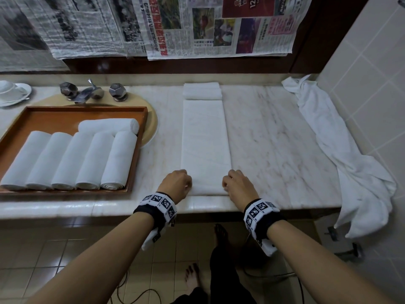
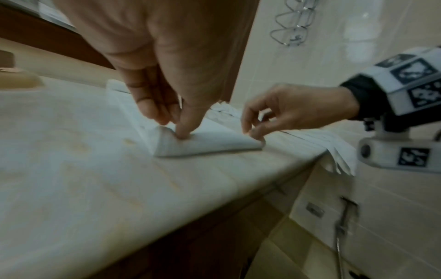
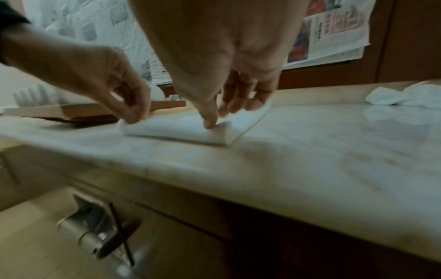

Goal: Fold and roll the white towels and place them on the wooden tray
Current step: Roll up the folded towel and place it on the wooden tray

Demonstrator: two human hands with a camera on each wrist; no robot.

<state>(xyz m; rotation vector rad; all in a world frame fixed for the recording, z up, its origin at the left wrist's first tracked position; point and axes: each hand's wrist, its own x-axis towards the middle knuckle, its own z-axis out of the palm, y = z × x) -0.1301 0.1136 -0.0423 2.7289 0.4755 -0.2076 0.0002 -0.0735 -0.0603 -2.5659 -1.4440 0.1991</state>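
tray held six rolled towels | folded towel flat on counter | left hand + right hand pinched its near corners, roll just starting | crumpled towel still left

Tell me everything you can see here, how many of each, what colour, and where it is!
Rolled towels: six, white, on the tray; five side by side, one across behind them.
Tray: one, brown wood, over the sink at the left.
Long folded towel: one, white, flat on the counter, middle.
Small folded towel: one, white, at the back of the counter.
Loose towel: one, white, crumpled at the right, hanging over the edge.
Counter: one, pale marble.
Tap: one, silver, two knobs, behind the tray.
Cup and saucer: one, white, far left.
Newspapers: several sheets, on the wall.
Hands: left hand and right hand, each pinching a near corner of the long folded towel.
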